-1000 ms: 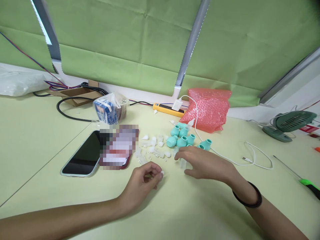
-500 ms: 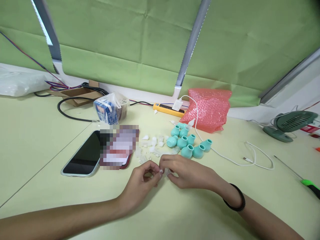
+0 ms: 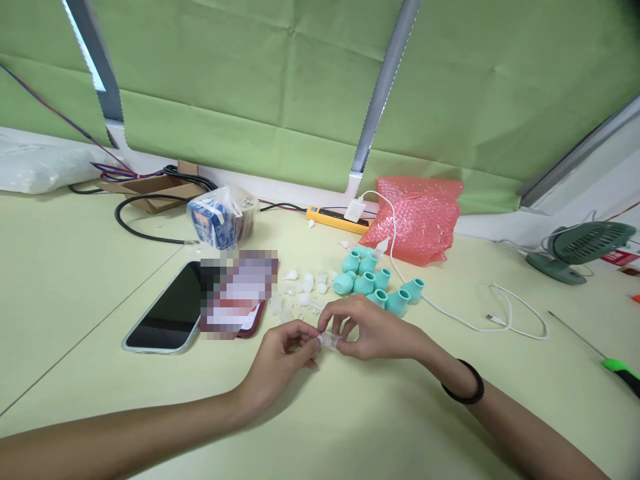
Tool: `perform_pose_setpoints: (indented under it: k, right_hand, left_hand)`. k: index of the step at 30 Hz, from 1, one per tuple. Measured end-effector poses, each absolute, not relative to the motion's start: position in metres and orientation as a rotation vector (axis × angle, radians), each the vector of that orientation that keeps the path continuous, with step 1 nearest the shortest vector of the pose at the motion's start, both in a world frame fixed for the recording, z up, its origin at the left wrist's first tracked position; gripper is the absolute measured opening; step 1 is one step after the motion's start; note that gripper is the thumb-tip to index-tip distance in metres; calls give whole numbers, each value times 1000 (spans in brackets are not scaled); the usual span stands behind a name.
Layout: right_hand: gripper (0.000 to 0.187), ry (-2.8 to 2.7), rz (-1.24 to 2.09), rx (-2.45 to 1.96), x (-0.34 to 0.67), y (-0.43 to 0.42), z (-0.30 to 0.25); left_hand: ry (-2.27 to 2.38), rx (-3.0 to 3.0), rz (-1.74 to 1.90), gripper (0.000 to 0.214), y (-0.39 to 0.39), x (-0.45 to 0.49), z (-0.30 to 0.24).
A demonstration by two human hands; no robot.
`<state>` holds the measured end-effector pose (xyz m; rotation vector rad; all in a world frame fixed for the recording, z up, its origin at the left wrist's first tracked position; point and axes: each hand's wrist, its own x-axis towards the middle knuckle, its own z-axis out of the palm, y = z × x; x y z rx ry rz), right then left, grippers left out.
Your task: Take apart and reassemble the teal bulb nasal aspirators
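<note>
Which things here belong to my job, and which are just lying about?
Likely part of it:
Clear tube in the right hand
Small white piece in the left hand
Loose white and clear pieces
Turquoise bulbs, perhaps

Seemingly lying about:
Pale-cased phone
Red-cased phone
Pink bubble wrap
Green fan

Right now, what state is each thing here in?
Left hand: fingers pinching a small white piece
Right hand: fingers holding a clear tube
Teal bulbs: clustered, several mouth-up
Pale-cased phone: screen dark
Red-cased phone: screen lit
White charger: plugged into yellow power strip
Cable end: loose
Green fan: can't tell if running
</note>
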<state>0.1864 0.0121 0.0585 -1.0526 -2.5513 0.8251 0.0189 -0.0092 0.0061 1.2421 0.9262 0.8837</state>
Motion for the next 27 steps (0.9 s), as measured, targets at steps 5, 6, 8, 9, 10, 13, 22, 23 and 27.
perform_pose_setpoints:
  k: [5, 6, 8, 9, 10, 13, 22, 23, 27]
  right_hand:
    - [33, -2553, 805, -1031, 184, 10, 59]
    - [34, -2553, 809, -1012, 184, 10, 59]
    - [36, -2562, 806, -971, 185, 10, 60]
    - [37, -2568, 798, -956, 185, 11, 60]
    - [37, -2573, 790, -945, 185, 11, 60]
    - [36, -2573, 795, -944, 186, 12, 60]
    - [31, -2505, 818, -995, 187, 14, 57]
    - [29, -2498, 817, -1001, 187, 14, 57]
    - [26, -2460, 846, -1041, 185, 13, 59]
  left_hand:
    - [932, 1248, 894, 15, -9, 20, 8]
    - [932, 1248, 897, 14, -10, 20, 8]
    - [930, 1244, 896, 13, -10, 20, 9]
    - [929, 1240, 892, 13, -10, 20, 9]
    - [926, 1237, 889, 12, -11, 20, 9]
    - [908, 1228, 890, 13, -10, 20, 9]
    - [884, 1223, 966, 12, -11, 19, 5]
    - [881, 1237, 979, 11, -11, 18, 4]
    - [897, 1365, 1024, 7, -13, 17, 4]
